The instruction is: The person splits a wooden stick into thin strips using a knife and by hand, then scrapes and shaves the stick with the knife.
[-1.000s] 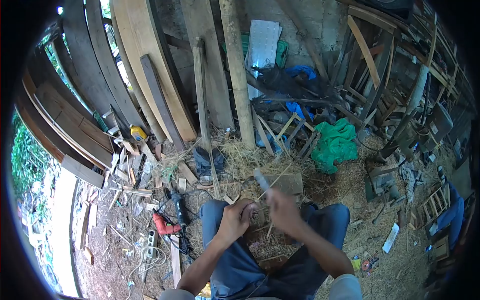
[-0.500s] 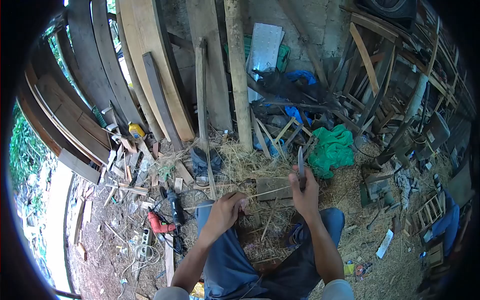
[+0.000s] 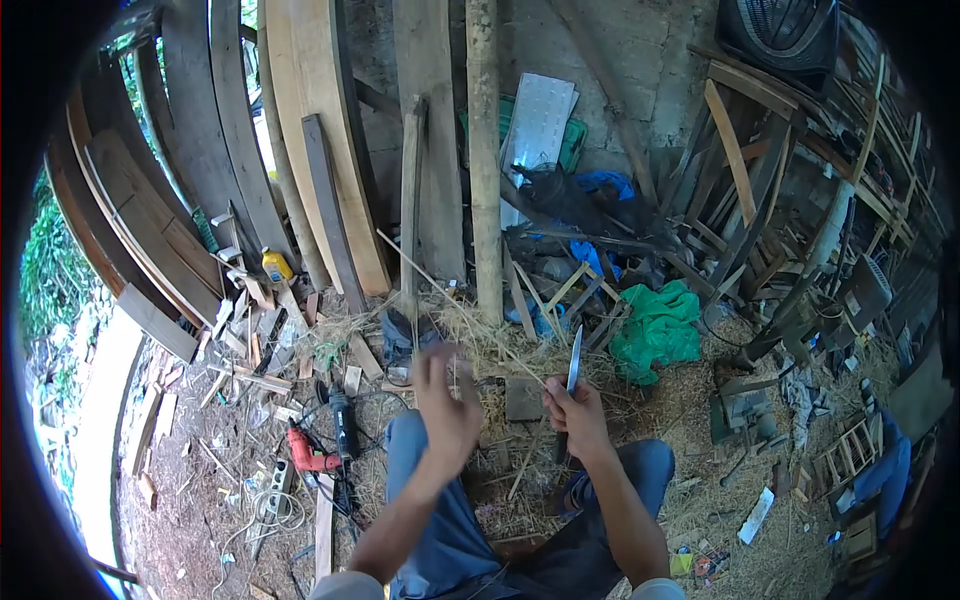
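Your right hand (image 3: 580, 415) grips a knife (image 3: 574, 362), blade up, and pinches one end of a thin strip (image 3: 482, 329) slanting away leftward; your left hand (image 3: 447, 412), blurred, is loosely spread near it.

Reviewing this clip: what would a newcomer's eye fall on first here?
Probably the crumpled bright green sheet, right of centre, and the red power tool on the littered ground at left. Between them, the right hand holds a knife, blade pointing up, and the end of a thin strip.
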`<action>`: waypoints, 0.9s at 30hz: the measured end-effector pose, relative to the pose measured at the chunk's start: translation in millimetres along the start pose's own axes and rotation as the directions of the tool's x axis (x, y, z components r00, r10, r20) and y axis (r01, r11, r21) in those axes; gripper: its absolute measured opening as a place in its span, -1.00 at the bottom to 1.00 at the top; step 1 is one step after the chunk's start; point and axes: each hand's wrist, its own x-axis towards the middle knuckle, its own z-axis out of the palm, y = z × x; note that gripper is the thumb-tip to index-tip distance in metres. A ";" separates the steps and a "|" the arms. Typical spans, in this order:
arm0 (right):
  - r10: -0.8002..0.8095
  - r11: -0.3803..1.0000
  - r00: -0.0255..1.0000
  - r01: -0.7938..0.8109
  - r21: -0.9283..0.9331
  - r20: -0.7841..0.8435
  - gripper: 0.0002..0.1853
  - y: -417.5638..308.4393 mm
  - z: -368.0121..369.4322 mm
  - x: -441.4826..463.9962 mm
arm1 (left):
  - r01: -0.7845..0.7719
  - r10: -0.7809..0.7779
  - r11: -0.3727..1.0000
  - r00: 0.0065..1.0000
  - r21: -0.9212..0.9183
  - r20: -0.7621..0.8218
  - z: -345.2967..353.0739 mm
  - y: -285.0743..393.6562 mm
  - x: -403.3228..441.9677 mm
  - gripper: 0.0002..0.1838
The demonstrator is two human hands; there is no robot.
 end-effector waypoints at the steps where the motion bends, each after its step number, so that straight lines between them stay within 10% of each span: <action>1: 0.035 0.996 0.999 -0.036 0.078 0.008 -0.82 1.7 2.4 -0.7 | 0.154 -0.138 0.972 0.986 -0.180 0.099 7.8 2.9 -20.5 -0.79; 5: 0.168 0.970 0.985 -0.171 0.175 0.034 -0.84 15.2 14.0 -5.6 | 0.483 -0.322 0.685 0.872 -0.546 0.368 31.4 9.1 -38.7 -0.81; 15: 0.074 0.993 0.992 -0.064 -0.100 0.097 -0.86 23.3 12.4 -4.8 | 0.711 -0.453 0.456 0.703 -0.536 0.548 13.2 3.3 -9.3 -0.74; 17: -0.362 0.638 0.923 0.349 -0.686 0.132 -0.83 30.4 -2.4 5.9 | 0.714 -0.429 0.443 0.700 -0.542 0.571 10.3 1.2 -11.9 -0.72; 20: -0.532 0.255 0.797 0.474 -0.843 0.288 -0.82 -3.5 9.0 -12.0 | 0.741 -0.393 0.409 0.670 -0.532 0.630 8.1 1.4 -16.7 -0.71; 27: -0.607 0.211 0.757 0.447 -0.870 0.241 -0.89 1.1 1.8 -9.9 | 0.845 -0.216 0.314 0.508 -0.433 0.834 -1.6 31.4 -30.5 -0.83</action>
